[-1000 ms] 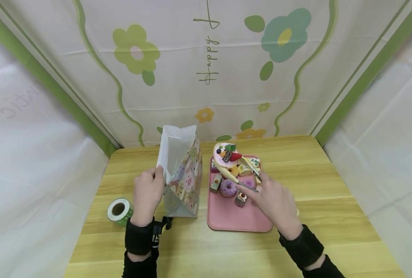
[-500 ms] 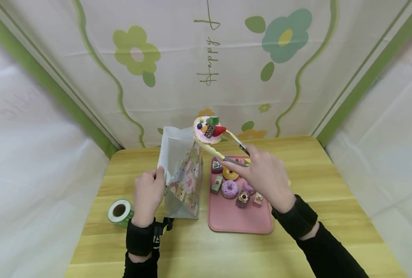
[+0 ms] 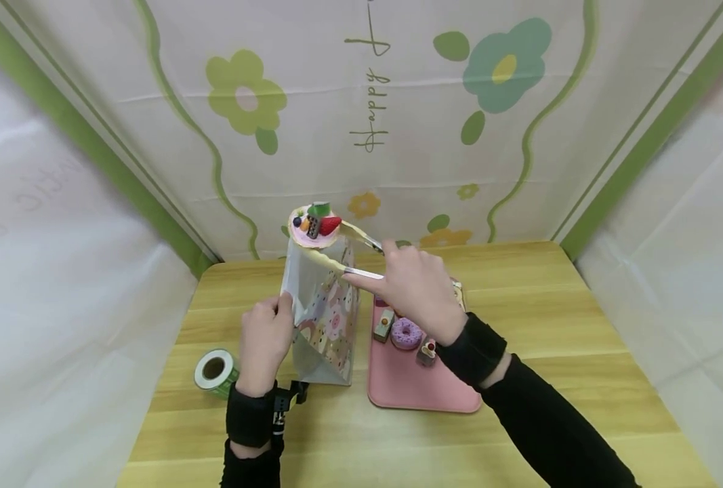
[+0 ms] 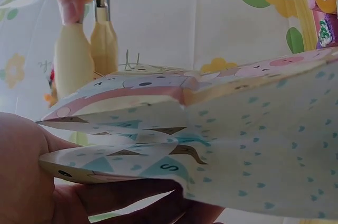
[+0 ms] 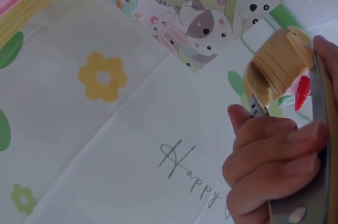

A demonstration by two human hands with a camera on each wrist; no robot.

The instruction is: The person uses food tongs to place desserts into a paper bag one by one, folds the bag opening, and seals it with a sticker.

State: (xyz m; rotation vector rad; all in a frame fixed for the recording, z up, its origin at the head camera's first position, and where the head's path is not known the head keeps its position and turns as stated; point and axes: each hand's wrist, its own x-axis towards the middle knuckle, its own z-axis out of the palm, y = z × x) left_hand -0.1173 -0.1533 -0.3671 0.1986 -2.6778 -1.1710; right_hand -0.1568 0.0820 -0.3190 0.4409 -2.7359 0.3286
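Note:
My left hand grips the near left edge of a paper bag printed with cartoon animals. The bag stands upright with its white inside partly showing. In the left wrist view, its folded side runs across from between my fingers. My right hand holds a pair of tongs with pale tips. Pinched in the tongs is a cupcake with pink cream, a strawberry, a blueberry and a green leaf. It overlaps the bag's far top edge in the head view. Its tan pleated side shows in the right wrist view.
Right of the bag lies a pink tray bearing several small cakes and a purple doughnut, partly hidden by my right hand. A roll of green labels stands left on the wooden table. A printed cloth hangs behind.
My right hand has lifted the cupcake in the tongs from over the tray and carried it left to the bag's top. My left hand keeps its hold on the bag.

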